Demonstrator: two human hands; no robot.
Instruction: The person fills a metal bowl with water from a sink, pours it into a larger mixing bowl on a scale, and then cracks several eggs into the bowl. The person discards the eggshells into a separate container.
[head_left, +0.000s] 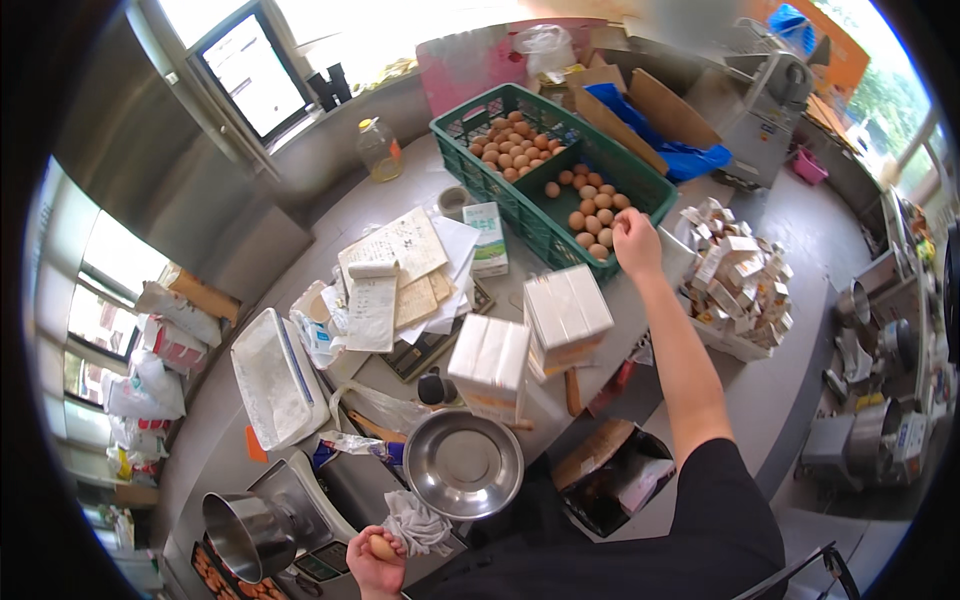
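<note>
My left hand (376, 564) holds a brown egg (382, 548) in its curled fingers, beside a crumpled cloth (417, 523) and a steel pot (247, 536). Reaching over the near right rim of a green plastic crate (513, 214), my right hand (636, 238) touches the eggs (592, 225) in the nearer compartment; whether it grips one is hidden. The crate's divider separates these from more eggs (514, 147) in the far compartment. An empty-looking stainless steel bowl (463, 465) sits near my body, between the two hands.
Two cardboard cartons (568, 307) (489, 360) stand between bowl and crate. Papers (401, 270), a white tub (277, 379) and a kitchen scale (307, 502) lie to the left. Crumpled small boxes (739, 270) are heaped at right; an open bin (615, 476) is below.
</note>
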